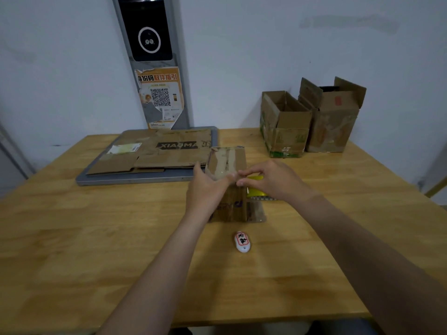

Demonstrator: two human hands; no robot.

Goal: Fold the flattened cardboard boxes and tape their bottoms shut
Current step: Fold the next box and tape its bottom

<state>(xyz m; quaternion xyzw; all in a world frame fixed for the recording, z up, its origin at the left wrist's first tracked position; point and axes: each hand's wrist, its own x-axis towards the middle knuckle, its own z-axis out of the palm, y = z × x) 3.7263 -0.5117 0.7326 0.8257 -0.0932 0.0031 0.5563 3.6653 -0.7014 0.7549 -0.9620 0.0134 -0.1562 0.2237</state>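
Cardboard sheets, flattened, lie stacked on a grey platform at upper left of centre, on the wooden worktop. At mid-frame the left hand grips the small upturned box by its left side, thumb laid across the taped bottom, which faces up. A white tag lies below it, apart from the box. The right hand reaches in from the right, fingertips meeting the box's near upper edge where clear tape shows; whether it pinches the tape or only presses it cannot be told. A yellow tape dispenser sits partly hidden under this hand, just beside the box. Two erected boxes stand side by side at upper right, flaps open.

Handling, as judged: the box is light and worn, its walls creased, so it probably buckles under hard pressure. Holding is best across opposite walls near the corners, where the board is stiffest, while tape is smoothed along the seam.
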